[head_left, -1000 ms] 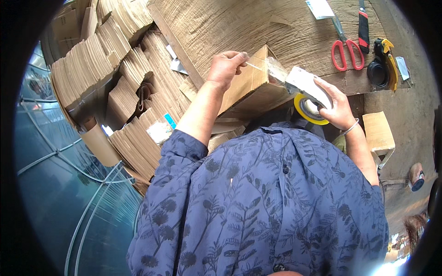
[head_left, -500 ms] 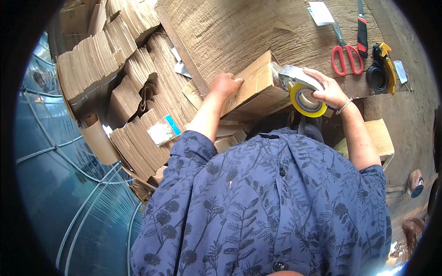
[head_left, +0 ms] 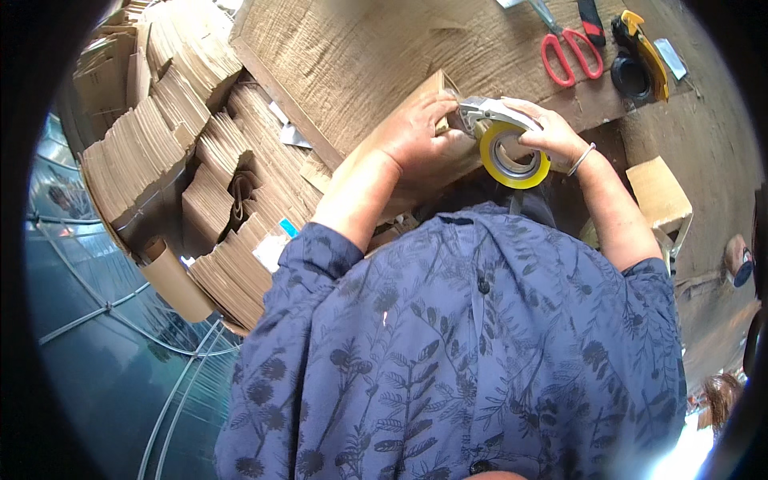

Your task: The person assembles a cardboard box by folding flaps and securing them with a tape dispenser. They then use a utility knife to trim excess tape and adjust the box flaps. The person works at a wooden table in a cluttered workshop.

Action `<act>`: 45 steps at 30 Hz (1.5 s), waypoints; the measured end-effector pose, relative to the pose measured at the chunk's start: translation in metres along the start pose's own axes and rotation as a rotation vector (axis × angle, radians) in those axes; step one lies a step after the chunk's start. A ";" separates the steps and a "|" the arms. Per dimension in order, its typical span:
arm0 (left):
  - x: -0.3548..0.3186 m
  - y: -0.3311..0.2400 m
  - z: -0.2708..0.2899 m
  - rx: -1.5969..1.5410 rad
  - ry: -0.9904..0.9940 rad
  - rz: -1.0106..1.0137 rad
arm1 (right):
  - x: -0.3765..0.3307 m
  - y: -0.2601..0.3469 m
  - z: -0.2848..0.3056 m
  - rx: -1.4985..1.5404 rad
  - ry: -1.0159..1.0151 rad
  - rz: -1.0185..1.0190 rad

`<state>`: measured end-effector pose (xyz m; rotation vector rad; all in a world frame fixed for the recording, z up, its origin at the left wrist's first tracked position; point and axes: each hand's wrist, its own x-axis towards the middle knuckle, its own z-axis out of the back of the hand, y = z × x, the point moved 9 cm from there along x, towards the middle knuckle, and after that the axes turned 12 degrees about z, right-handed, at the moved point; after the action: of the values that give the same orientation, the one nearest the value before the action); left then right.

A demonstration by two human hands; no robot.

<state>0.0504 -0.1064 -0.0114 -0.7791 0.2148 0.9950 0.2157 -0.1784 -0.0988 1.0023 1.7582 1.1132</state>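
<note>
A long cardboard box (head_left: 424,180) lies aslant between me and the wooden table. My left hand (head_left: 416,136) rests over its right end, thumb and fingers spread apart, the thumb pointing at the tape dispenser. My right hand (head_left: 552,132) is closed round a metal hand-held tape dispenser (head_left: 500,110) carrying a yellow-edged roll of packing tape (head_left: 490,156). The dispenser's front sits against the box's right end. Whether tape runs from it onto the box is hard to make out, as my left hand covers part of that end.
Red-handled scissors (head_left: 560,68), a red-and-black-handled knife (head_left: 592,24) and a black-and-yellow tape dispenser (head_left: 656,64) lie at the table's far right. Stacks of folded cardboard (head_left: 136,160) fill the left. Another carton (head_left: 660,196) stands right of my right forearm.
My left hand has slid right along the box to its end beside the dispenser. My right hand still grips the dispenser. The whole view has shifted slightly.
</note>
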 end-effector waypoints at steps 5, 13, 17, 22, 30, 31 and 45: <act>-0.003 -0.013 -0.003 0.116 -0.043 -0.049 | -0.066 -0.005 -0.035 0.142 -0.251 -0.049; 0.006 0.002 -0.009 0.145 -0.008 0.012 | -0.170 -0.009 -0.106 0.069 -0.393 -0.191; 0.006 0.005 -0.013 0.132 -0.020 0.069 | -0.186 -0.013 -0.142 0.083 -0.377 -0.232; 0.005 0.005 -0.008 0.120 -0.002 0.078 | -0.086 -0.030 -0.142 -0.301 0.020 -0.160; -0.056 -0.034 0.042 0.128 -0.779 -0.594 | -0.096 -0.084 -0.145 0.596 -0.209 -0.520; -0.071 -0.042 0.032 -0.030 -0.579 -0.715 | -0.107 -0.068 -0.146 0.574 -0.218 -0.500; -0.128 0.058 0.000 -1.028 1.033 -0.039 | -0.200 -0.038 -0.084 0.059 -1.065 -0.033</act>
<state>-0.0670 -0.1753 0.0240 -2.2090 0.5820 0.5276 0.2031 -0.3960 -0.0683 1.2620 0.9216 0.3391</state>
